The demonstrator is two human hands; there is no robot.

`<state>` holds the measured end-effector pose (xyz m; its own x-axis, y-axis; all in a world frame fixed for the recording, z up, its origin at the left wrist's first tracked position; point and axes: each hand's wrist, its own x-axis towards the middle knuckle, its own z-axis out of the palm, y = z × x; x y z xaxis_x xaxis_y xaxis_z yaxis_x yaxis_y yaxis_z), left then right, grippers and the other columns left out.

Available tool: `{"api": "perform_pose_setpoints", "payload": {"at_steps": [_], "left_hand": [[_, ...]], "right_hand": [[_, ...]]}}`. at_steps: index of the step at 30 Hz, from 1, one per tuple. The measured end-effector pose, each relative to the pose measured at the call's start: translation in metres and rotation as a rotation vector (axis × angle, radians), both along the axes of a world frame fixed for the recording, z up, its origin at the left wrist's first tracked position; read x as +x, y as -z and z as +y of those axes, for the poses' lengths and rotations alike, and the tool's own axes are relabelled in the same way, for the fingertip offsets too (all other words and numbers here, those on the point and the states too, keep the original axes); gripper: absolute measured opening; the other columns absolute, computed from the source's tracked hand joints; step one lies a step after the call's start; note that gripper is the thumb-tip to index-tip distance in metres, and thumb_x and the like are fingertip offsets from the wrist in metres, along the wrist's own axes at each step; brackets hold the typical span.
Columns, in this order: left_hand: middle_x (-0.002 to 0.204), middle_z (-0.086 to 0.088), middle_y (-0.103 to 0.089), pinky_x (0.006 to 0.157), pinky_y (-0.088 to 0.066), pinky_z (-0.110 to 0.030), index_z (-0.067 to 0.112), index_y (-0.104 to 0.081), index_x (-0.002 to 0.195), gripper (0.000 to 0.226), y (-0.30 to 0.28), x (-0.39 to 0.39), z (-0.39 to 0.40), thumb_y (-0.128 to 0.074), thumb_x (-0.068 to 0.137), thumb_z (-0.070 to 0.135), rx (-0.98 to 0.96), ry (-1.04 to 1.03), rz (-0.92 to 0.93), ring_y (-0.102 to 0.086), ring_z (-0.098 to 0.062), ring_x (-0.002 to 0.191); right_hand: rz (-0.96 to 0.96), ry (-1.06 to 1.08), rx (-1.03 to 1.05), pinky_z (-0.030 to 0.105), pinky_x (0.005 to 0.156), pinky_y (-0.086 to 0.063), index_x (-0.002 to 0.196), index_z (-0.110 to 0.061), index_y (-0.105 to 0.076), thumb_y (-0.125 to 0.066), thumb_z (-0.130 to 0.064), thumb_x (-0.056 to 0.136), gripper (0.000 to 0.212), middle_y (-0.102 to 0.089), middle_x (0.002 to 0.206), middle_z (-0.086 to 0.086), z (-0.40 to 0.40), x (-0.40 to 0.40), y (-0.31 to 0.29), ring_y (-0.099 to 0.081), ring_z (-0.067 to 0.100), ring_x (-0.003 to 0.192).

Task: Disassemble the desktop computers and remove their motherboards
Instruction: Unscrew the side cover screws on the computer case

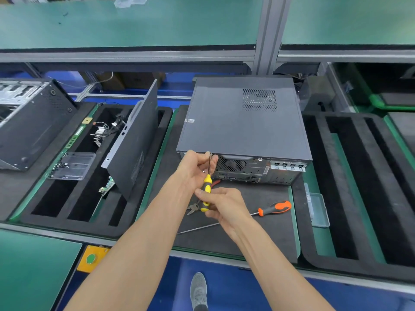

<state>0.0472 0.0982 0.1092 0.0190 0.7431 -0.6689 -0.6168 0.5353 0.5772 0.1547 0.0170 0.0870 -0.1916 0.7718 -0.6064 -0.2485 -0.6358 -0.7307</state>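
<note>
Closed grey desktop case (pixel 242 122), rear ports facing the person; yellow-black screwdriver (pixel 207 189) is gripped at the handle by the right hand (pixel 221 204), shaft pinched by the left hand (pixel 196 167).

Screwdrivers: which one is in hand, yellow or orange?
The yellow-handled screwdriver: right hand grips its handle, left hand steadies the shaft. The orange-handled screwdriver lies untouched on the mat.
</note>
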Motion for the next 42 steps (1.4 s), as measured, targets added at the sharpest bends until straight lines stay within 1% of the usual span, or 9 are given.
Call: {"api": "perform_pose_setpoints", "payload": {"at_steps": [4,7,10,12,16,27,36,39,42], "left_hand": [[0.087,-0.018,-0.066,0.059,-0.058,-0.022,-0.003,-0.059,0.099,0.014,0.003,0.000,0.001,-0.066,0.087,-0.007,0.014,-0.048,0.097,-0.070,-0.020,0.063],[0.085,-0.017,-0.067,0.060,-0.059,-0.023,-0.002,-0.061,0.095,0.013,0.006,0.001,0.001,-0.069,0.086,-0.005,0.011,-0.047,0.154,-0.072,-0.021,0.066],[0.072,-0.015,-0.066,0.054,-0.056,-0.019,-0.008,-0.063,0.092,0.005,0.009,0.001,-0.003,-0.059,0.091,-0.006,0.062,-0.017,0.209,-0.071,-0.018,0.065],[0.070,-0.014,-0.065,0.057,-0.055,-0.020,-0.010,-0.061,0.084,0.019,0.012,0.000,-0.005,-0.044,0.093,-0.011,0.100,0.022,0.220,-0.070,-0.020,0.069],[0.095,-0.028,-0.071,0.062,-0.060,-0.029,-0.019,-0.059,0.099,0.026,0.010,0.001,-0.007,-0.034,0.095,-0.016,0.077,0.035,0.071,-0.075,-0.031,0.080],[0.086,-0.022,-0.074,0.071,-0.062,-0.034,-0.017,-0.058,0.101,0.020,0.008,-0.003,-0.007,-0.039,0.098,-0.012,0.095,0.073,0.015,-0.075,-0.030,0.081],[0.086,-0.021,-0.074,0.068,-0.061,-0.029,-0.019,-0.058,0.108,0.022,0.010,-0.005,-0.007,-0.040,0.099,-0.010,0.111,0.080,0.018,-0.075,-0.026,0.079],[0.077,-0.019,-0.073,0.066,-0.061,-0.028,-0.019,-0.058,0.096,0.024,0.010,-0.006,-0.004,-0.038,0.100,-0.009,0.109,0.103,0.030,-0.073,-0.023,0.070],[0.063,-0.009,-0.065,0.062,-0.055,-0.020,-0.009,-0.057,0.082,0.032,0.008,-0.006,-0.003,-0.034,0.102,-0.003,0.114,0.187,0.116,-0.065,-0.014,0.060]], "right_hand": [[0.004,-0.045,0.008,0.022,0.049,-0.048,0.087,-0.004,-0.068,-0.090,-0.024,0.075,0.031,-0.058,0.061,-0.001,0.002,0.002,0.001,-0.056,0.009,0.052],[0.074,-0.091,0.034,0.028,0.055,-0.054,0.084,-0.004,-0.068,-0.084,-0.019,0.083,0.022,-0.053,0.060,0.001,0.004,0.004,-0.004,-0.055,0.013,0.052],[0.086,-0.129,0.037,0.035,0.060,-0.059,0.089,0.002,-0.070,-0.078,-0.013,0.088,0.017,-0.060,0.065,0.009,0.003,0.007,-0.008,-0.062,0.019,0.058],[0.090,-0.140,0.023,0.039,0.063,-0.060,0.096,0.006,-0.070,-0.074,-0.011,0.090,0.019,-0.064,0.075,0.018,0.000,0.006,-0.009,-0.066,0.024,0.065],[0.100,-0.133,0.013,0.042,0.065,-0.060,0.099,0.005,-0.069,-0.068,-0.009,0.094,0.015,-0.068,0.081,0.023,-0.003,0.004,-0.007,-0.068,0.028,0.070],[0.025,-0.134,0.016,0.036,0.059,-0.058,0.099,0.000,-0.067,-0.060,-0.009,0.099,0.011,-0.068,0.078,0.018,0.001,0.001,-0.008,-0.067,0.024,0.067],[0.072,-0.103,-0.069,0.035,0.061,-0.052,0.120,0.006,-0.059,-0.045,-0.005,0.105,0.024,-0.071,0.094,0.024,0.002,-0.002,-0.016,-0.067,0.029,0.078],[0.075,-0.064,-0.058,0.034,0.057,-0.055,0.113,0.009,-0.063,-0.056,-0.003,0.100,0.019,-0.072,0.093,0.024,0.002,-0.002,-0.015,-0.070,0.029,0.076],[0.018,-0.051,-0.020,0.027,0.052,-0.053,0.093,0.000,-0.068,-0.076,-0.014,0.089,0.017,-0.067,0.076,0.014,0.001,-0.004,-0.014,-0.064,0.020,0.064]]}}
